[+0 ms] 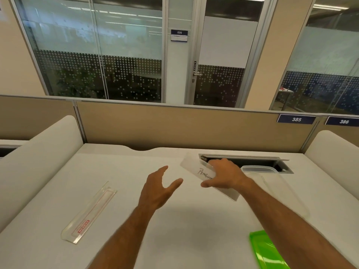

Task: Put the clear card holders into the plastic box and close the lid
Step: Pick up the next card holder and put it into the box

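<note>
The right hand point(221, 174) grips one holder point(204, 172), marked "PENGUIN", lifted above the desk point(120, 167) near its far edge, probably to carry it to the clear box point(272, 183) just beside. The left hand point(157, 189) hovers wide open, holding nothing. A second holder point(88, 213) lies flat toward the desk's left edge, and the green lid point(268, 249) waits at the near right.

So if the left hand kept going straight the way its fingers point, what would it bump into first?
Probably the card holder marked PENGUIN that the right hand grips; the left hand is open and points up-right toward it, though depth is uncertain.

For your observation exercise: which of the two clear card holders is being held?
The card holder marked PENGUIN, gripped by the right hand. The other card holder, red-printed, lies untouched at the left.
</note>
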{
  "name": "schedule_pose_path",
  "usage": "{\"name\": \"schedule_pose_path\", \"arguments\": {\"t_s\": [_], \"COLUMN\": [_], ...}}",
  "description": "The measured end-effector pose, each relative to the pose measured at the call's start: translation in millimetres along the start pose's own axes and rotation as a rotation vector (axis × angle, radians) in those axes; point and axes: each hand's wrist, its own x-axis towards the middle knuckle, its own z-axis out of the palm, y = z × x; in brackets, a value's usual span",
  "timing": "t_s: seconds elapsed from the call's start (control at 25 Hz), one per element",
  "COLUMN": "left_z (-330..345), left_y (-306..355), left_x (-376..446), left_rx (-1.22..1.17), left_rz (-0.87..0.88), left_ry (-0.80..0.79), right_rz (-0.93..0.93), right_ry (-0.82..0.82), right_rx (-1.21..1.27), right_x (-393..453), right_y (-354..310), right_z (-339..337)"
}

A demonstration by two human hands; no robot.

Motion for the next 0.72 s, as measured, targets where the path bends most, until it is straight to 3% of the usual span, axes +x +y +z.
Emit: {"name": "schedule_pose_path", "arguments": {"t_s": [0.2, 0.44, 0.72], "left_z": [37, 76, 96], "left_y": [-57, -100, -113], "left_x": [2, 2, 0], "left_rx": [0.479, 0.635, 0.727], "left_rz": [0.005, -0.053, 0.029], "left_ry": [-0.141, -0.255, -0.140], "right_rz": [0.338, 0.651, 0.763], "right_ry": [0.136, 0.186, 0.081], "right_rx": [0.036, 0.128, 0.120], "right_x": [-3, -17, -15], "right_y": [86, 166, 183], "right_z": [-2, 13, 47]}}
